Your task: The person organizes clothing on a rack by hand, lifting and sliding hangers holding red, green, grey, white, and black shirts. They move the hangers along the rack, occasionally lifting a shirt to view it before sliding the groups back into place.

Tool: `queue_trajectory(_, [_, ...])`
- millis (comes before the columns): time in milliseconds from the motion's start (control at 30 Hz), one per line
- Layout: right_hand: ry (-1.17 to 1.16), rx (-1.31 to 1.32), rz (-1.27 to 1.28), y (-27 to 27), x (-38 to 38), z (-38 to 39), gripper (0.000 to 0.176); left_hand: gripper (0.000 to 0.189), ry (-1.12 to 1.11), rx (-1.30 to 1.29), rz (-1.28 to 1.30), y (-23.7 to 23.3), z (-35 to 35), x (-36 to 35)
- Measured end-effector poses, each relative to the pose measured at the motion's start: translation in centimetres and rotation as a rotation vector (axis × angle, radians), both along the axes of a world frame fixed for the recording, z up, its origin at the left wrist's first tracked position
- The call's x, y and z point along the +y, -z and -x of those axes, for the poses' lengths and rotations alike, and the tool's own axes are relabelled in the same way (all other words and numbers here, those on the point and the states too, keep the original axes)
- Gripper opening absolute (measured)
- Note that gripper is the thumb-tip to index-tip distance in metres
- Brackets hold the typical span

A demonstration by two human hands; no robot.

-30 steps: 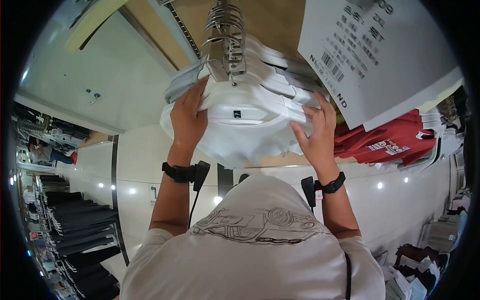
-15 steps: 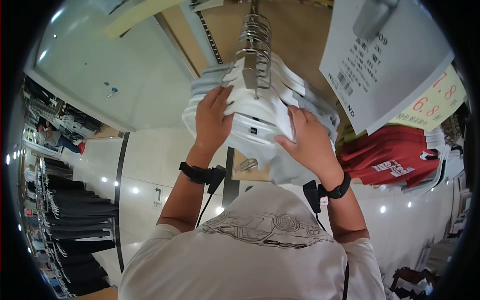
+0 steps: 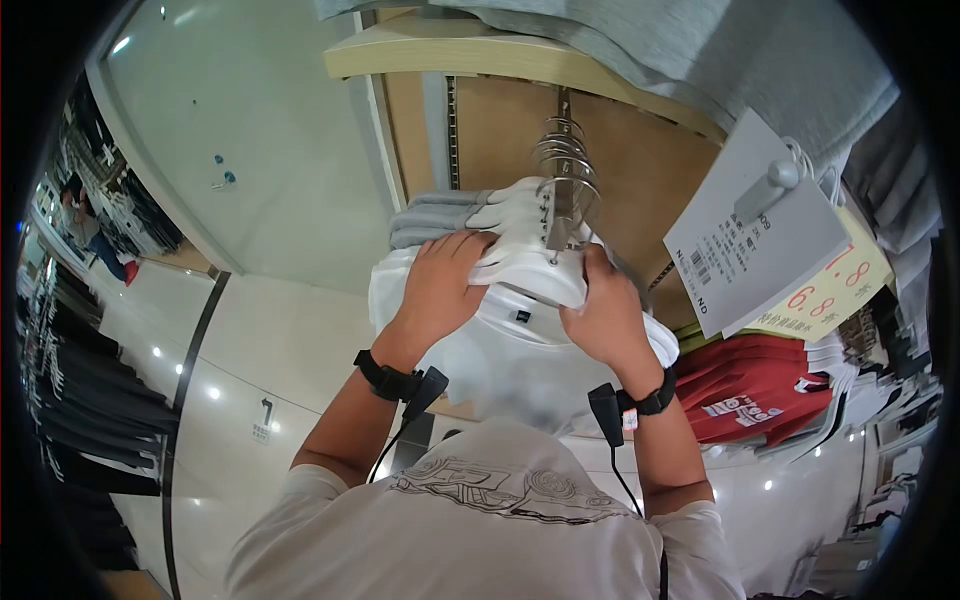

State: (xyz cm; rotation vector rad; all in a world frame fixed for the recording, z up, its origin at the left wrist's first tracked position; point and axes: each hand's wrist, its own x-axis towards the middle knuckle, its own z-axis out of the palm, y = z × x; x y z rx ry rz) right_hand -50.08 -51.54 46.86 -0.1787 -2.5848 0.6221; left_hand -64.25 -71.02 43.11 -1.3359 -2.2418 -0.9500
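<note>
A front white T-shirt (image 3: 500, 370) hangs on a white hanger (image 3: 535, 275) at the end of a metal display arm (image 3: 567, 200). My left hand (image 3: 440, 285) is closed over its left shoulder, fingers on top. On the opposite shoulder my right hand (image 3: 612, 308) grips the cloth beside the hanger, thumb in front. A small dark label (image 3: 523, 316) shows inside the neck. Behind it, more white and grey shirts (image 3: 435, 215) hang on the same arm, their metal hooks (image 3: 570, 150) bunched together.
A price card (image 3: 755, 235) and a yellow tag (image 3: 825, 290) hang at the right, above red T-shirts (image 3: 750, 385). Overhead is a wooden shelf (image 3: 440, 50) with grey cloth (image 3: 640, 50). Racks of dark clothes (image 3: 100, 390) and a distant person (image 3: 95, 235) are at the left.
The view has tilted up and shifted, showing the shelf above. My right hand has drawn in closer to the hanger, and the front shirt's neck now lies flatter between my hands.
</note>
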Motion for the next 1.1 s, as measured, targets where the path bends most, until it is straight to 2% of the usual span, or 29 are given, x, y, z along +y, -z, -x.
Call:
queue_trajectory(67, [0.015, -0.016, -0.024, -0.2, -0.1, -0.8, 0.061, 0.046, 0.062, -0.020, -0.048, -2.2, -1.3, -0.6])
queue_trajectory(133, [-0.007, 0.082, -0.041, 1.1, 0.8, -2.1, 0.063, 0.046, 0.127, -0.043, -0.086, -1.8, -1.5, -1.2])
queue_trajectory(200, [-0.002, 0.058, -0.054, 2.8, 1.7, -4.0, 0.063, 0.045, 0.391, -0.181, -0.319, 0.3, 0.0, -1.5])
queue_trajectory(233, [0.005, 0.037, -0.054, 3.7, 2.0, -5.2, 0.064, 0.045, 0.385, -0.194, -0.325, 0.9, 0.5, -1.4])
queue_trajectory(267, [-0.045, 0.092, -0.095, 4.3, 2.2, -6.2, 0.056, 0.046, 0.268, -0.258, -0.325, 1.4, 1.2, -1.3])
queue_trajectory(300, [-0.056, 0.074, -0.094, 5.2, 2.6, -7.2, 0.056, 0.047, 0.148, -0.324, -0.324, 1.7, 1.6, -1.3])
queue_trajectory(367, [-0.111, -0.018, -0.071, 7.3, 2.9, -9.6, 0.046, 0.051, 0.099, -0.394, -0.310, 1.2, 1.6, -0.4])
queue_trajectory(433, [-0.088, -0.047, -0.057, 8.9, 2.6, -11.4, 0.042, 0.054, -0.011, -0.147, -0.223, 0.9, 1.7, 0.9])
queue_trajectory(467, [-0.061, -0.062, -0.045, 9.5, 2.5, -12.2, 0.038, 0.062, -0.002, -0.123, -0.162, 1.0, 2.1, 1.5])
queue_trajectory(600, [-0.001, -0.229, -0.027, 10.6, 2.3, -14.5, 0.056, 0.075, 0.010, -0.087, -0.114, 0.0, 3.3, 4.0])
queue_trajectory(667, [0.014, -0.234, -0.028, 11.2, 2.5, -15.6, 0.056, 0.088, 0.192, -0.121, -0.072, -0.7, 4.5, 4.9])
queue_trajectory(800, [0.073, -0.267, -0.045, 11.8, 2.3, -17.3, 0.060, 0.087, 0.367, -0.103, -0.039, -0.1, 7.9, 6.5])
queue_trajectory(867, [0.093, -0.294, -0.037, 12.0, 2.2, -18.0, 0.061, 0.075, 0.237, -0.116, 0.022, -0.4, 7.5, 7.1])
queue_trajectory(900, [0.097, -0.287, -0.038, 12.0, 2.0, -18.3, 0.061, 0.075, 0.241, -0.108, 0.021, -0.4, 7.2, 7.1])
queue_trajectory(967, [0.127, -0.259, -0.008, 12.2, 1.8, -18.6, 0.061, 0.065, 0.059, -0.089, 0.040, 0.2, 5.9, 7.0])
queue_trajectory(1000, [0.100, -0.177, -0.051, 12.4, 1.8, -18.7, 0.063, 0.065, 0.063, -0.074, 0.037, 0.1, 5.9, 7.1])
queue_trajectory(1100, [0.140, -0.170, -0.045, 12.8, 1.7, -19.6, 0.064, 0.071, 0.099, -0.053, -0.014, 0.8, 5.4, 7.5])
